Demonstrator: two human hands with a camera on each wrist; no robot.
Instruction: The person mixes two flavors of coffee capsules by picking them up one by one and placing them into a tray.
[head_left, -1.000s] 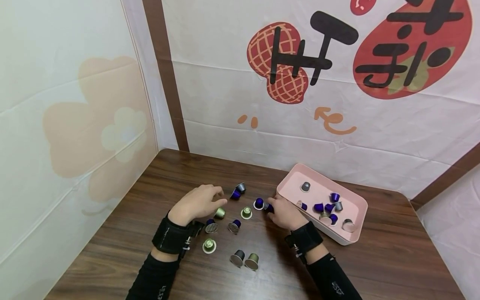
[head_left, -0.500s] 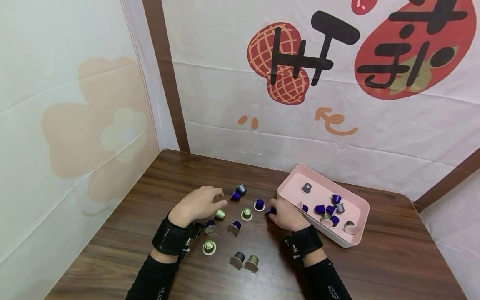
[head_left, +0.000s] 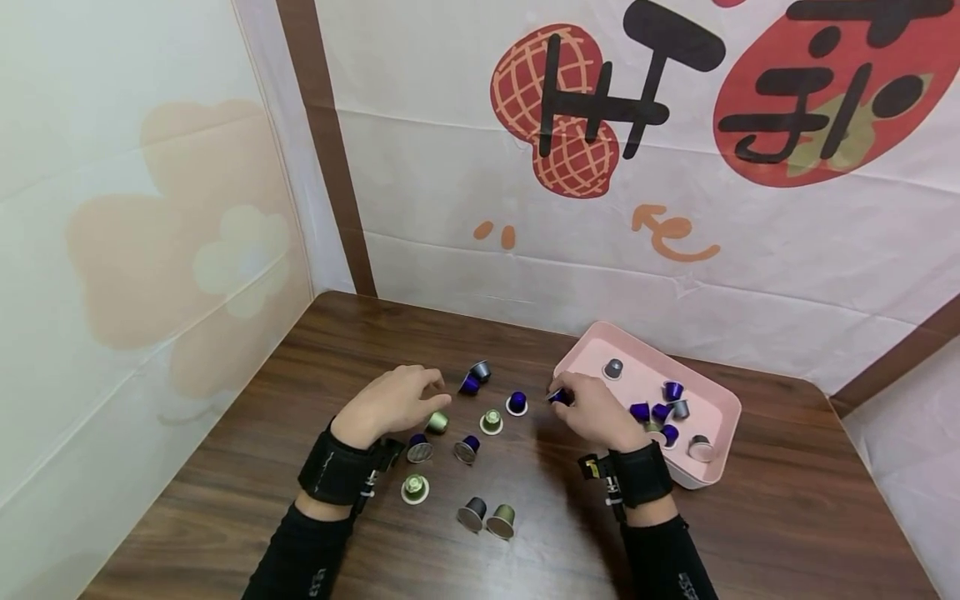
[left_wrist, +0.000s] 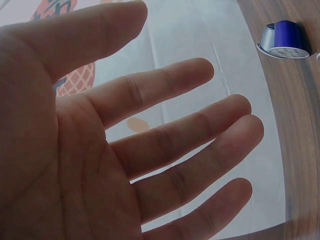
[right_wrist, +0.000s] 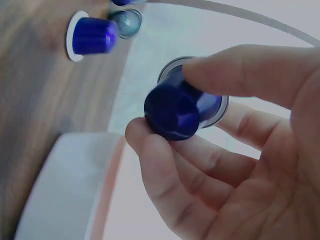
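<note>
My right hand point(head_left: 600, 410) pinches a dark blue coffee capsule point(right_wrist: 175, 112) between thumb and fingers, raised beside the left edge of the pink tray point(head_left: 645, 371). In the right wrist view, the capsule's rounded end faces the camera and its rim lies toward the palm. My left hand point(head_left: 390, 408) hovers over the left part of the table, holding nothing; the left wrist view shows its fingers point(left_wrist: 170, 142) spread and nearly straight. Close to it are a green capsule point(head_left: 437, 422), a blue capsule point(head_left: 469, 384) and a silvery capsule point(head_left: 481, 371).
Between the hands stand another blue capsule point(head_left: 517, 403) and a light green capsule point(head_left: 491, 422). Several more lie nearer the front, among them a dark grey capsule point(head_left: 472, 514) and an olive capsule point(head_left: 502, 522). Inside the tray are several blue and grey capsules. A printed cloth point(head_left: 450, 183) hangs behind the table.
My right hand has picked the blue capsule up off the table and moved up and right to the tray's edge. The left hand has stayed nearly still. The head view has tilted slightly.
</note>
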